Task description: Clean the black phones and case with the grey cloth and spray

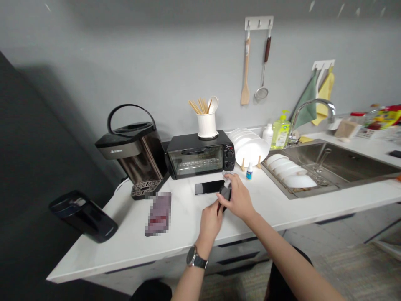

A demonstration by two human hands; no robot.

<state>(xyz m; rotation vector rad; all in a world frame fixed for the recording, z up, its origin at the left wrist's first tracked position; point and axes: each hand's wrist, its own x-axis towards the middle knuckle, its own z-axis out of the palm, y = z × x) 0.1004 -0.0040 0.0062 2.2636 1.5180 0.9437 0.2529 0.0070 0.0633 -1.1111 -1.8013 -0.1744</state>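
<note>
My left hand [210,225] is closed around the lower end of a small dark object [224,193] with a red edge, whose kind I cannot make out. At its upper end, my right hand [240,196] is closed on a crumpled white tissue [227,176], with the thumb against the dark object. Just behind the hands lies a black phone [208,187], flat on the white counter [188,225]. A small white bottle with a blue label [249,172] stands upright beyond my right hand.
A toaster oven [200,156] carries a white utensil holder [206,124]. Left are a water dispenser [134,150], a blurred-out purple item [159,214] and a dark bin-like container [83,215]. Right are racked plates [252,151], green soap [280,131] and a sink [341,161] holding bowls.
</note>
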